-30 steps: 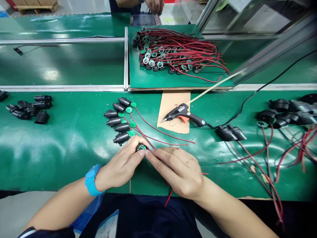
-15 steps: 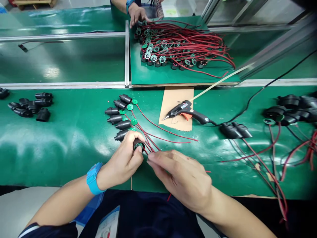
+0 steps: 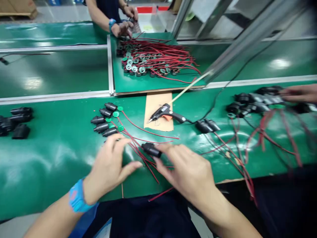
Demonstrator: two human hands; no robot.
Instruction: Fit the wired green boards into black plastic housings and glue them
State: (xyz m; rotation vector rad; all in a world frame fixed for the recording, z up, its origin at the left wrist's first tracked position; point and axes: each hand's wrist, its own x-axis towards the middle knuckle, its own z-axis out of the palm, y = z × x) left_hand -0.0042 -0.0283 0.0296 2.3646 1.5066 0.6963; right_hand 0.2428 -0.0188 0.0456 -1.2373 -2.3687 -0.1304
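Between thumb and fingers, my right hand (image 3: 185, 168) grips a black plastic housing (image 3: 151, 150) above the green work surface. My left hand (image 3: 115, 162) holds nothing, its thumb and fingers spread apart just left of that housing. Beyond my left hand lie several black housings (image 3: 101, 128) in a slanted row, with green round circuit boards (image 3: 116, 114) at their ends. Red wires (image 3: 138, 133) run from these boards to the right, passing under the held housing. Part of the row is hidden behind my left hand.
A glue gun (image 3: 165, 112) rests on cardboard (image 3: 158, 125). Behind it, a raised green board (image 3: 148, 86) carries many red-wired parts. More housings (image 3: 21, 117) lie left, others (image 3: 247, 102) right, where a person's hand (image 3: 302, 93) touches them. Another person's hands (image 3: 122, 29) are at the back.
My left hand has let go of the housing and opened; my right hand now holds it, further right. Another person's hand has appeared at the right. The view has shifted.
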